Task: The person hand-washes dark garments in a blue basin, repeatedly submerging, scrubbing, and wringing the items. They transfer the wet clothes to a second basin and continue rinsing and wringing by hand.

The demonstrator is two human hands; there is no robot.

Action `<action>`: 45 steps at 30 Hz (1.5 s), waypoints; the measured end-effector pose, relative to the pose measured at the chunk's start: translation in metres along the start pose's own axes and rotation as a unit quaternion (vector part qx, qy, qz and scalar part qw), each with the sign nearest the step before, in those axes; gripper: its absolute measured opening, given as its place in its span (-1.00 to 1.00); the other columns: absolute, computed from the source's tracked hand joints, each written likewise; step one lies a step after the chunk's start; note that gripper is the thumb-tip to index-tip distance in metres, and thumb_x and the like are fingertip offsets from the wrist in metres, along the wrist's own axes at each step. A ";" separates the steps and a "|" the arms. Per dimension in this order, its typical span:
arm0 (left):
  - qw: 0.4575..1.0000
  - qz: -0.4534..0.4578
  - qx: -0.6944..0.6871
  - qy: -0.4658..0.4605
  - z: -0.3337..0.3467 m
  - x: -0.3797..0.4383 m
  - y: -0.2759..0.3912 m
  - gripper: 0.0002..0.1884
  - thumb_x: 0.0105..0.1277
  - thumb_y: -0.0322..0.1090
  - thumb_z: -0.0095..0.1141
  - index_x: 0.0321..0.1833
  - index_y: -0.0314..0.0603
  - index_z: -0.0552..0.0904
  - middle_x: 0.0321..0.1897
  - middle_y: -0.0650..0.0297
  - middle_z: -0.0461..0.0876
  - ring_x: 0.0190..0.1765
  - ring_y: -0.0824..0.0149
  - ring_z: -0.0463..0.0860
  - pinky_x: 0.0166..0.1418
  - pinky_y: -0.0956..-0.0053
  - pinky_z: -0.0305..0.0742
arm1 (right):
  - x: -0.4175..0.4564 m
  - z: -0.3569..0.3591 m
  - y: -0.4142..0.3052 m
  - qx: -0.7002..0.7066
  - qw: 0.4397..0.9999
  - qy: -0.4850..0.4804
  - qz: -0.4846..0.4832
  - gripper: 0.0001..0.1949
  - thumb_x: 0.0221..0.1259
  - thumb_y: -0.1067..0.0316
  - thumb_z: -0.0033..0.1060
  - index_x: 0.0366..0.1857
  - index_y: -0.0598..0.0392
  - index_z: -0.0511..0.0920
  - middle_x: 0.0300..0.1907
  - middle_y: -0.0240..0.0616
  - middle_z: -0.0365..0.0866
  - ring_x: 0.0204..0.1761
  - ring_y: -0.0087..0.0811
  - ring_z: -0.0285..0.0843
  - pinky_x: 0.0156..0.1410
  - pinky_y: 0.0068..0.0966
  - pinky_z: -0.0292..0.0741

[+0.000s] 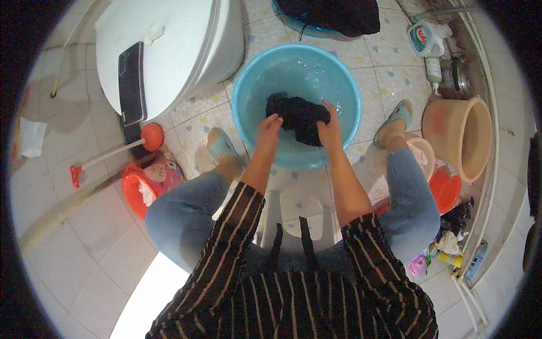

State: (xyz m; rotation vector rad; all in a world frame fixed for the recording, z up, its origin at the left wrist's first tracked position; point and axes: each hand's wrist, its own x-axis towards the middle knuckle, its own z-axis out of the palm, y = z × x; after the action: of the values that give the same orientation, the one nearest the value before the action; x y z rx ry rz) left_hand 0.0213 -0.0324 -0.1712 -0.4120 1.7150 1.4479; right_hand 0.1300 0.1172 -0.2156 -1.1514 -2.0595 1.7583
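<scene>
A light blue plastic basin stands on the tiled floor between my feet, with clear water in it. Bunched black cloth lies in the water near the basin's middle; its exact kind cannot be told. My left hand grips the cloth's left edge, thumb and fingers together. On the right side, my right hand holds the cloth with the thumb near its lower part and the fingers over its far edge.
Beyond the basin, more black cloth overhangs a blue tub. A white washing machine or similar lidded appliance bears a smartphone. At left are a plunger and red bin; at right, a beige bucket and detergent bottle.
</scene>
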 end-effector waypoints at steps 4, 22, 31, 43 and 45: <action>0.897 0.207 0.385 0.060 -0.019 0.041 -0.045 -0.31 0.18 -0.14 0.27 0.41 0.07 0.36 0.36 0.04 0.32 0.39 -0.05 0.27 0.40 0.02 0.20 | 0.013 0.016 0.008 -0.302 0.936 -0.143 -0.111 -0.43 0.03 0.46 0.25 0.24 -0.06 0.44 -0.02 -0.03 0.55 0.03 0.01 0.55 0.14 -0.19 0.51; 0.969 -0.050 0.237 -0.045 -0.017 0.085 -0.039 -0.37 0.24 0.24 0.06 0.31 0.14 0.46 0.33 0.10 0.36 0.36 -0.15 0.27 0.34 -0.15 0.27 | 0.025 0.030 0.017 -0.276 0.958 -0.051 -0.067 -0.40 -0.08 0.43 0.17 0.19 -0.28 0.48 -0.01 -0.15 0.56 0.09 0.02 0.48 0.21 -0.02 0.35; 0.925 -0.132 -0.270 -0.234 -0.002 -0.007 0.012 0.01 0.08 0.58 -0.03 0.38 -0.12 0.29 0.12 0.02 0.55 0.01 0.02 0.64 0.15 0.05 0.53 | -0.110 -0.007 -0.178 -0.085 0.977 -0.144 -0.133 -0.45 -0.13 0.60 0.11 0.08 -0.14 0.60 -0.14 -0.12 0.43 0.00 -0.03 0.45 0.13 -0.34 0.42; 0.891 0.021 -0.263 -0.369 -0.012 -0.077 0.057 -0.62 0.39 -0.21 -0.02 0.19 -0.24 0.49 0.16 0.00 0.55 0.15 0.07 0.59 0.26 0.14 0.51 | -0.080 -0.076 -0.230 0.105 0.957 -0.205 -0.174 -0.56 0.11 0.25 0.38 0.12 0.00 0.56 -0.01 -0.27 0.57 0.07 -0.32 0.52 0.17 -0.40 0.46; 0.884 -0.077 -0.333 -0.319 0.001 -0.097 0.078 -0.61 0.36 -0.21 0.01 0.17 -0.24 0.50 0.12 0.01 0.58 0.13 0.04 0.60 0.26 0.11 0.51 | -0.049 -0.094 -0.211 0.187 0.973 -0.128 -0.048 -0.58 0.22 0.15 0.30 0.13 0.05 0.54 0.04 -0.30 0.58 0.07 -0.38 0.53 0.18 -0.42 0.45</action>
State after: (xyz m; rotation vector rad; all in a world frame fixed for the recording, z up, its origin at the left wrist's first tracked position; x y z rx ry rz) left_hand 0.0249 -0.0349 -0.0468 -0.3581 0.6225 1.7736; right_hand 0.1309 0.1574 0.0168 -0.7387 -1.7586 2.2154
